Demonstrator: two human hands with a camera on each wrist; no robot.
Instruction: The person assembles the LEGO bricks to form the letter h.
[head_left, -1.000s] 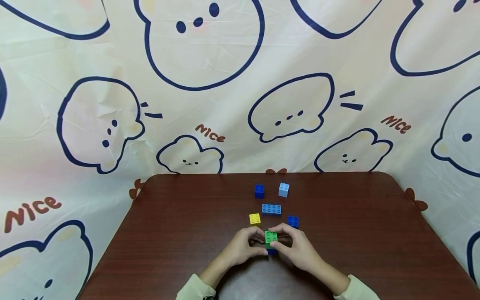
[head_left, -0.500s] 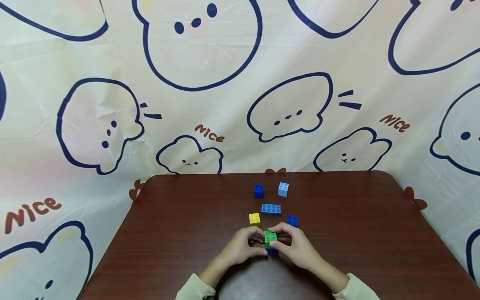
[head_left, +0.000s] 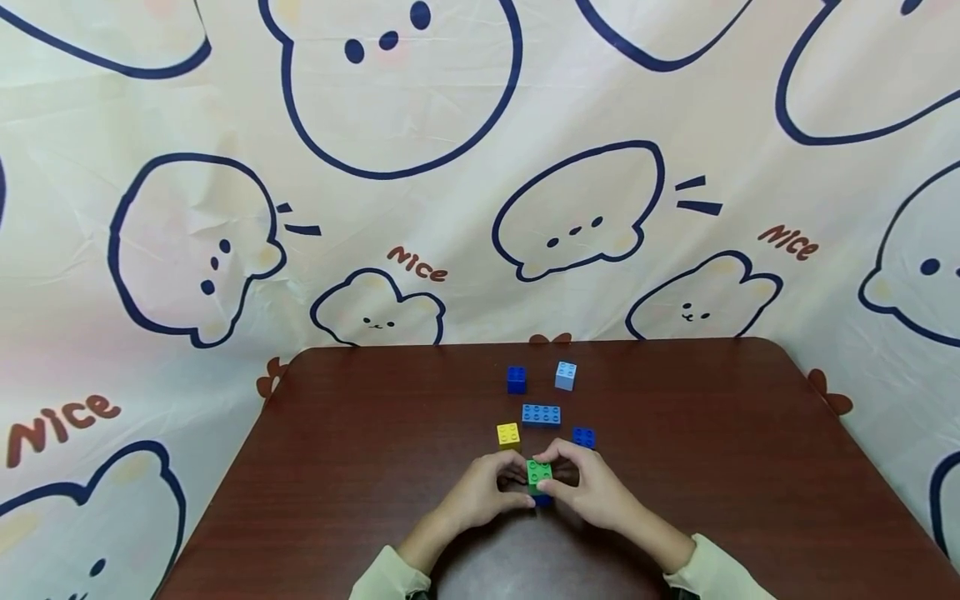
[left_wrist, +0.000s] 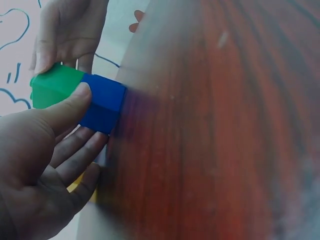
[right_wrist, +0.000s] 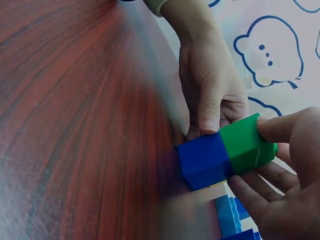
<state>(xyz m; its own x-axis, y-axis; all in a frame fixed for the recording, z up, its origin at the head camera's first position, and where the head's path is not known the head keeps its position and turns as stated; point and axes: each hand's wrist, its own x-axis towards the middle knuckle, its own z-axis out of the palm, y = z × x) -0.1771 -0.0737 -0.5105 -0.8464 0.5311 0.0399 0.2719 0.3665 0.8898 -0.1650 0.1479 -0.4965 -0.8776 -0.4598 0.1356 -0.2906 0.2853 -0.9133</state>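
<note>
A green brick (head_left: 539,472) sits on top of a dark blue brick (head_left: 542,501), forming a short upright stack near the front of the table. My left hand (head_left: 480,493) grips the blue brick from the left, thumb on its near side and fingers behind. From the right, my right hand (head_left: 598,493) pinches the green brick between thumb and fingers. In the left wrist view, the blue brick (left_wrist: 102,105) and green brick (left_wrist: 56,89) meet flush. The right wrist view shows my right thumb at the top edge of the green brick (right_wrist: 248,142).
Beyond the hands lie a yellow brick (head_left: 507,434), a blue brick (head_left: 583,437) and a long blue brick (head_left: 542,414). Farther back stand a dark blue brick (head_left: 516,379) and a light blue brick (head_left: 566,375). A patterned cloth (head_left: 465,208) hangs behind the brown table (head_left: 360,433).
Both hands keep the same hold on the stacked green and blue bricks. The head view has shifted very slightly; the other bricks stay where they were on the table.
</note>
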